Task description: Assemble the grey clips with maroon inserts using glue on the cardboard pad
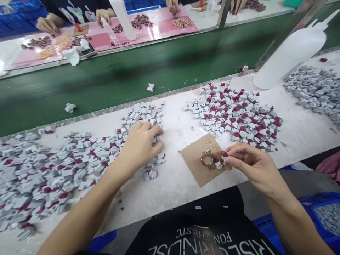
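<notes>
My right hand [249, 164] pinches a small dark red and white plastic piece [224, 154] between thumb and fingertips. Just left of it lies a cardboard square [193, 163], bearing a small round glue cap [207, 159] with a red rim, brownish residue and another red-white piece beside it. My left hand [142, 143] rests over the right end of a long pile of grey and dark red pieces [61, 170]. Its thumb and index finger are apart, with grey pieces showing in the gap; the other fingers are partly hidden.
A second heap of red-and-white pieces [236, 113] lies beyond my right hand, with grey pieces [316, 92] farther right. A white squeeze bottle [289, 56] leans near a metal post. Behind runs a green conveyor belt [111, 85]; co-workers' hands [47, 24] work across it.
</notes>
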{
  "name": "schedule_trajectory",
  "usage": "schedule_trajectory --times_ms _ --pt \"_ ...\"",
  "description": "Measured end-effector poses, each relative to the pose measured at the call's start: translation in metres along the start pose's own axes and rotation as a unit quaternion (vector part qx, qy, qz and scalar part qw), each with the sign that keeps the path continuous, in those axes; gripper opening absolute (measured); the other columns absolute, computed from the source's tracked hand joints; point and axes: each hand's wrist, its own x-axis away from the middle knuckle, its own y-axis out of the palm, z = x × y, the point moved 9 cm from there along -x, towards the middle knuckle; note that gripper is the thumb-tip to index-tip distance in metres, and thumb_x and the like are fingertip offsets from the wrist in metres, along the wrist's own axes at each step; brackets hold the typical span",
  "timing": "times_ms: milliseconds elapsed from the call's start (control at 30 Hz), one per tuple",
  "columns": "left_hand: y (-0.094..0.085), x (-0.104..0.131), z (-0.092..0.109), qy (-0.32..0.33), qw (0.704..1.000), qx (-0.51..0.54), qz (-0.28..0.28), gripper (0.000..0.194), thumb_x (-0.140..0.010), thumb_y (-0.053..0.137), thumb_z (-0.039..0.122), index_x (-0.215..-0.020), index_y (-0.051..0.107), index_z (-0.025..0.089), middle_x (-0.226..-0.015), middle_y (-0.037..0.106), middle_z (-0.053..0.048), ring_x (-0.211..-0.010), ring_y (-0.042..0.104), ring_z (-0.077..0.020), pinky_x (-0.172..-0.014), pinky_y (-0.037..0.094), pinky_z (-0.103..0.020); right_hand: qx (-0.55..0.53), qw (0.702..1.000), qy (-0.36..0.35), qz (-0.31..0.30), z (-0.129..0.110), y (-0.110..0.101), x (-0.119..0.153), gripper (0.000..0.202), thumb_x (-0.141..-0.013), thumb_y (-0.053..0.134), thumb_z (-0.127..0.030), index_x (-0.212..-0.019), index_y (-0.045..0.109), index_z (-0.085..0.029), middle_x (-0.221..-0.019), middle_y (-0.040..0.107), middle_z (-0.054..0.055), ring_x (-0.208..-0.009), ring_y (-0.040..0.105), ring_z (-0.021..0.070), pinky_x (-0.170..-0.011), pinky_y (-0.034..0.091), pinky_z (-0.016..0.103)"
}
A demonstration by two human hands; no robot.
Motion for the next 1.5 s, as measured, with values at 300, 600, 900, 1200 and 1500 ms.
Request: schedule_trajectory --times_ms 300,600,900,1200,1500 --pt "0.008 -0.003 0.000 -0.016 1.000 0.003 0.017 0.035 -0.106 0.052 0.032 -0.128 0.074 0.017 -0.121 0.072 -0.019 -0.123 0.068 -0.0417 -0.110 0.056 -0.054 -0.037 0.999 0.023 -0.013 0.023 0.000 0.014 0.022 -0.089 0.101 -0.046 -0.094 0.092 -0.027 -0.088 0.086 0.006 -0.072 0.082 0.0207 -0.070 0.072 0.031" --pt "0.017 -0.023 -0.002 0.000 0.999 0.054 -0.005 0.036 -0.099 0.059 0.025 -0.128 0.079 0.018 -0.123 0.069 -0.016 -0.106 0.074 -0.0343 -0.105 0.059 -0.045 0.071 0.992 -0.044 0.097 0.012 -0.011 0.043 0.016 -0.097 0.094 -0.042 -0.103 0.087 -0.028 -0.099 0.083 0.006 -0.087 0.081 0.0240 -0.084 0.073 0.038" --pt "0.013 -0.026 0.015 0.004 0.998 0.063 0.009 0.021 -0.099 0.061 0.029 -0.112 0.075 0.019 -0.116 0.071 -0.016 -0.092 0.072 -0.0322 -0.089 0.059 -0.045 0.259 0.953 -0.152 0.033 -0.015 0.027 0.048 0.026 -0.103 0.086 -0.032 -0.128 0.078 -0.030 -0.114 0.073 0.007 -0.091 0.077 0.0250 -0.082 0.070 0.043" --pt "0.004 -0.010 0.026 0.010 0.994 0.101 0.040 0.022 -0.103 0.061 0.031 -0.114 0.075 0.018 -0.114 0.071 -0.014 -0.087 0.070 -0.0269 -0.090 0.061 -0.044 0.273 0.946 -0.174 0.030 -0.021 0.040 0.040 0.011 -0.110 0.075 -0.030 -0.118 0.081 -0.029 -0.106 0.077 0.008 -0.086 0.075 0.0254 -0.077 0.069 0.042" --pt "-0.002 0.004 0.040 0.014 0.984 0.169 0.061 0.017 -0.105 0.064 0.038 -0.110 0.073 0.024 -0.104 0.077 -0.009 -0.089 0.073 -0.0289 -0.091 0.060 -0.044 0.000 0.995 -0.024 0.098 0.002 0.009 0.024 0.023 -0.091 0.097 -0.044 -0.099 0.087 -0.025 -0.081 0.081 0.004 -0.070 0.076 0.0234 -0.064 0.066 0.040"
